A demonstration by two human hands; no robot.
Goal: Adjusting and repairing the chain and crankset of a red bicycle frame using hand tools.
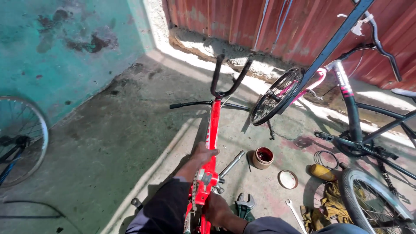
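Left hand (203,155) gripping the red bike frame (212,143), which lies inverted on the concrete floor (112,143); right hand (215,209) sits low by its bottom bracket, grip unclear. Risk: frame could roll sideways and tip the open grease tin (262,157) beside it.

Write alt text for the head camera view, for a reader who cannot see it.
A person's left hand grips a red bicycle frame standing upside down on a concrete floor, while the right hand steadies its lower end. A small open tin, its lid, pliers and a black bicycle lie nearby.
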